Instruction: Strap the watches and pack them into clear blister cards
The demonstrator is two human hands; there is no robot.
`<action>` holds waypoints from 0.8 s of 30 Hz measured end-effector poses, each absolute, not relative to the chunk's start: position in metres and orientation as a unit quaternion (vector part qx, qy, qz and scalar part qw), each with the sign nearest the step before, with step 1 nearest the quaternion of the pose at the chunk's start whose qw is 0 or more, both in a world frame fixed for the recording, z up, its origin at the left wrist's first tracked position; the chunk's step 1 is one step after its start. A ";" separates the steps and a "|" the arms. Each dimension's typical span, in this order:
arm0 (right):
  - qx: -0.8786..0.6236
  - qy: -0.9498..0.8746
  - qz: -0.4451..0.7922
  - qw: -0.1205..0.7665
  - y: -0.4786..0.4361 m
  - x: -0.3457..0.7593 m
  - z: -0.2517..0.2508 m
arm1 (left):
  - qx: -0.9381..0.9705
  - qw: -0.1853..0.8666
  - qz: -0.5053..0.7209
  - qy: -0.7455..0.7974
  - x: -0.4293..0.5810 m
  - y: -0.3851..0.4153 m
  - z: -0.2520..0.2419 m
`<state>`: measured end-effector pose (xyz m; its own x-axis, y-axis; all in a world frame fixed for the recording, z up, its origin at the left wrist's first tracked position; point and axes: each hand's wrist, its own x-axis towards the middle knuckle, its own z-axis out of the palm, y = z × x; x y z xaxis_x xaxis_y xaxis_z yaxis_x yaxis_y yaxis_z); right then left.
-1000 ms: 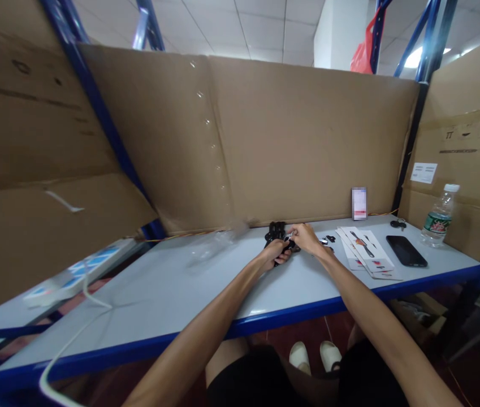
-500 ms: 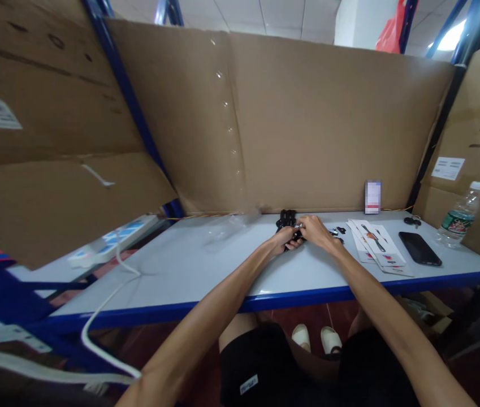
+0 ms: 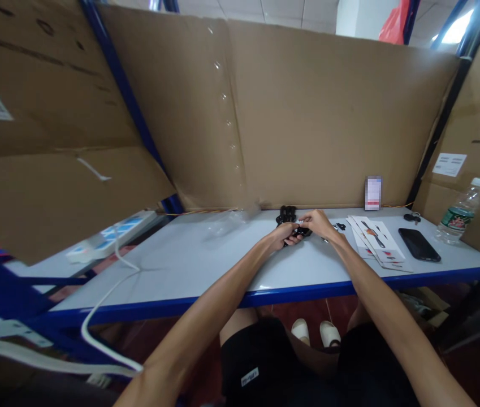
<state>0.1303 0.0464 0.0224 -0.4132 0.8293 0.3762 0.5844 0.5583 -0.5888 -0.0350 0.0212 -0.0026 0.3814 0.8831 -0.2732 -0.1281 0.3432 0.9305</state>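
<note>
Towards the back of the table, my left hand (image 3: pixel 285 235) is closed around a small dark, glossy part (image 3: pixel 305 231). My right hand (image 3: pixel 318 223) meets it from the right, its thumb and fingers pinched together at the top of that part. Whatever sits between those fingertips is too small to make out. Just behind my left hand lies a cluster of black pieces (image 3: pixel 286 214), partly covered by the hand. Small black and metallic pieces (image 3: pixel 340 226) rest to the right of my right hand.
Printed cards (image 3: pixel 381 243) lie to the right, beside a black phone (image 3: pixel 419 245). A plastic bottle (image 3: pixel 455 217), keys (image 3: pixel 411 217) and an upright screen (image 3: pixel 373 193) stand farther out. Clear plastic wrap (image 3: pixel 229 221) is at left; cardboard (image 3: pixel 307 124) closes the back. A white cable (image 3: pixel 108 297) crosses the left edge.
My right hand has shifted slightly and its wrist is bent more, with the fingers still at the dark part. My left hand keeps its hold. The view has tilted a little.
</note>
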 end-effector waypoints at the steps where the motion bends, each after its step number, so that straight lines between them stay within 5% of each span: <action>1: -0.433 -0.817 0.188 0.331 0.047 0.130 0.022 | 0.445 0.702 0.361 0.423 -0.035 0.021 -0.003; 24: -0.464 -0.811 0.143 0.327 0.047 0.131 0.018 | 0.474 0.669 0.350 0.453 -0.029 0.022 -0.002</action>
<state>0.1309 0.0467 0.0184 -0.3553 0.8459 0.3978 0.6594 0.5284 -0.5347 -0.0294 0.0222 -0.0022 0.3439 0.8980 -0.2743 -0.0378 0.3051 0.9516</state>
